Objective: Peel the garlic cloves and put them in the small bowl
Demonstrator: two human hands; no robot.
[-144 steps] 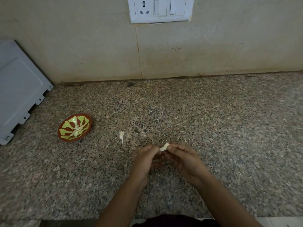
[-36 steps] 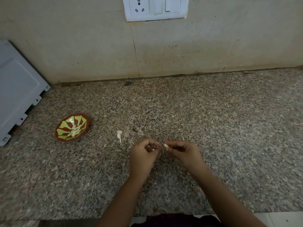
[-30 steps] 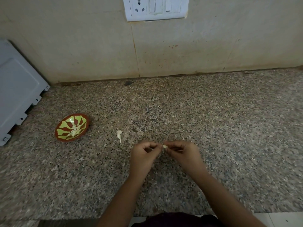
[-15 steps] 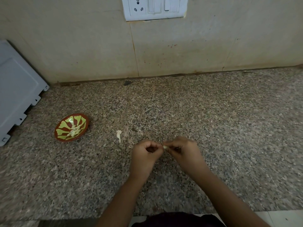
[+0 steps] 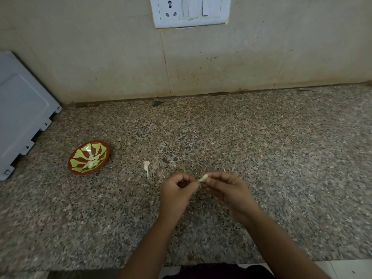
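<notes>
Head view, read from left to right. At the far left a pale grey appliance panel (image 5: 22,109) leans at the wall and closes that side of the surface (image 5: 281,158). Just beside it stands the small bowl (image 5: 70,163), red-brown with green petals, holding a heap of peeled cloves (image 5: 93,162). It probably stands off to the side so that peelings do not fall into it. Between bowl and hands a pale scrap (image 5: 146,166) lies alone on the stone (skin or a whole clove; too small to tell).

The left hand (image 5: 177,190) is curled, its fingers (image 5: 187,178) brought together with the thumb at the near end of the garlic clove (image 5: 203,178), apparently nipping the skin. The right hand (image 5: 227,190) pinches the clove itself between thumb and fingers (image 5: 217,175). One hand thus appears to anchor while the other strips. The clove is held low over the surface, well apart from the bowl, so the step in hand is judged to be peeling, with transfer to follow.

The stretch from the hands leftward to the bowl holds only the scrap, and to the right the stone carries nothing visible. The wall bearing a socket plate (image 5: 191,11) bounds the back. The front edge runs under the forearms, so a dropped clove could roll off there.
</notes>
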